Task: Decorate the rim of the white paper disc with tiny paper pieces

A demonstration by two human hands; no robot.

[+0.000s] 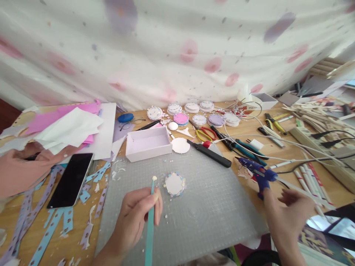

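Note:
My left hand (135, 218) is closed on slim teal tweezers (150, 229), held upright over the grey cutting mat (210, 207). A tiny cream piece (154, 178) sits at their tip. Just right of the tip, a small white disc (174, 184) lies flat on the mat, its rim dotted with pale coloured bits. My right hand (288, 212) is beside the handle of a blue glue gun (256, 170), fingers loosely bent and apart. Its thumb overlaps the handle's lower end; whether it touches cannot be made out.
Behind the mat stand a white box (149, 144), several decorated discs (181, 119) and a black-handled tool (212, 154). Left are a phone (70, 181), punched paper strips (50, 236) and what looks like another person's hand (27, 170). Cables, pliers (251, 151) and a power strip (321, 155) lie right.

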